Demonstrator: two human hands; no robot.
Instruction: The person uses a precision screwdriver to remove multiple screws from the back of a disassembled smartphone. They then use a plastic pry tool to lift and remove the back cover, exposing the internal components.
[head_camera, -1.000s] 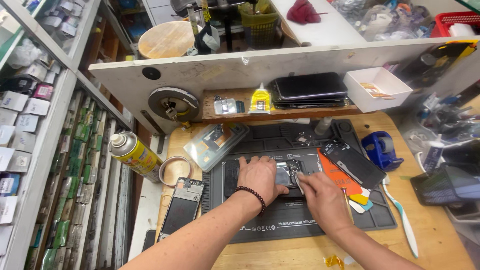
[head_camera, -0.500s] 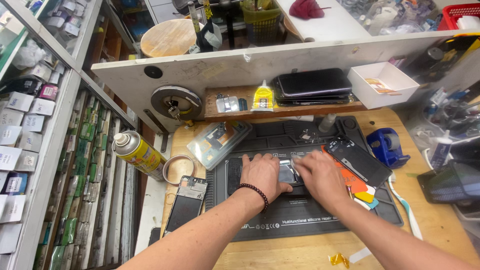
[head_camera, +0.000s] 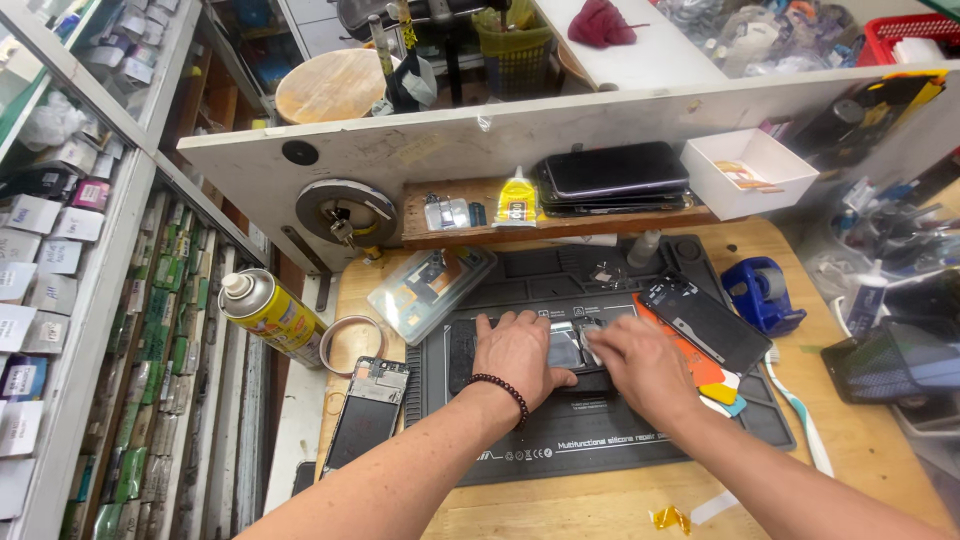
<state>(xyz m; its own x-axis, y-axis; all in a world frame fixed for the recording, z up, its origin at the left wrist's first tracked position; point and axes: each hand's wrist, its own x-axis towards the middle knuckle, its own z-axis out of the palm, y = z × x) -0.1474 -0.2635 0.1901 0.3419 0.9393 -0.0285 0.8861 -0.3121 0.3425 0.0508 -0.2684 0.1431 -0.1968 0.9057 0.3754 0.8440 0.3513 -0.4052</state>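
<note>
Head view: opened phone lies under both hands, left, right.

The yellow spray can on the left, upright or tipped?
Tipped: the spray can lies on its side beside the tape roll, white nozzle pointing up-left.

A single head-worn camera looks steeply down from above and slightly near the bench, facing away from the person. It sits close enough that the dark work mat fills the centre, with forearms entering from the near edge and shelves running along the left.
</note>
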